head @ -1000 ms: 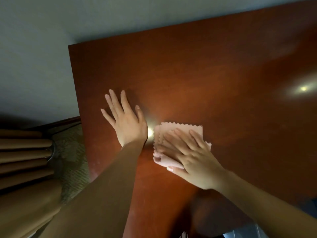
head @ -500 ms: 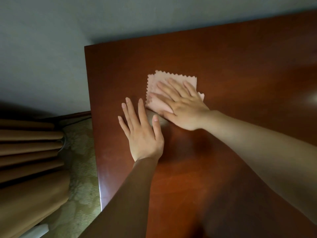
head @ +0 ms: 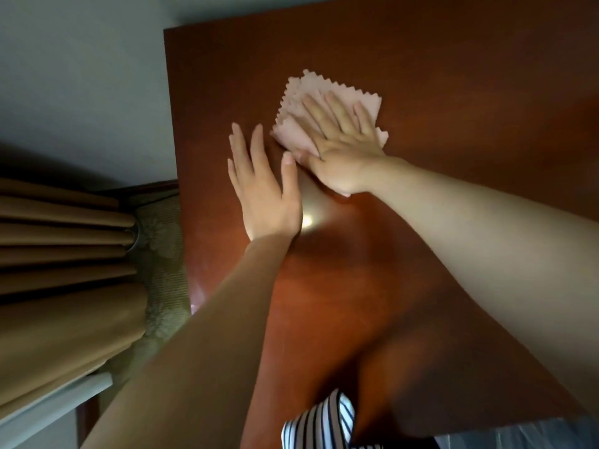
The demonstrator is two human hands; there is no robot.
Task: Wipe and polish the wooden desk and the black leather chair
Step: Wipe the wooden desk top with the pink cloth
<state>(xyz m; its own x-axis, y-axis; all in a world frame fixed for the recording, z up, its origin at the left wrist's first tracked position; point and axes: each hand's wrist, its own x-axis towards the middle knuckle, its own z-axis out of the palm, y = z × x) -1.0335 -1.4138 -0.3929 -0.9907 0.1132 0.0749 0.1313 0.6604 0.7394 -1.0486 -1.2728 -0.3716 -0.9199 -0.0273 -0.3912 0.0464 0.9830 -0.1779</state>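
Observation:
The reddish-brown wooden desk [head: 453, 205] fills most of the view, its far left corner near the wall. A folded pink cloth [head: 327, 92] with zigzag edges lies on the desk toward that corner. My right hand [head: 340, 147] presses flat on the cloth with straight, spread fingers. My left hand [head: 262, 189] rests flat on the bare wood just left of it, fingers straight, thumb close to my right hand. The black leather chair is not in view.
A grey wall [head: 81, 76] runs behind and left of the desk. Brown pleated curtains [head: 64, 254] hang at the left, over patterned green carpet [head: 162, 254]. A striped garment [head: 324, 422] shows at the bottom edge.
My right hand pushed the cloth away from me toward the desk's far left corner, past my left hand. My left hand stayed flat on the wood.

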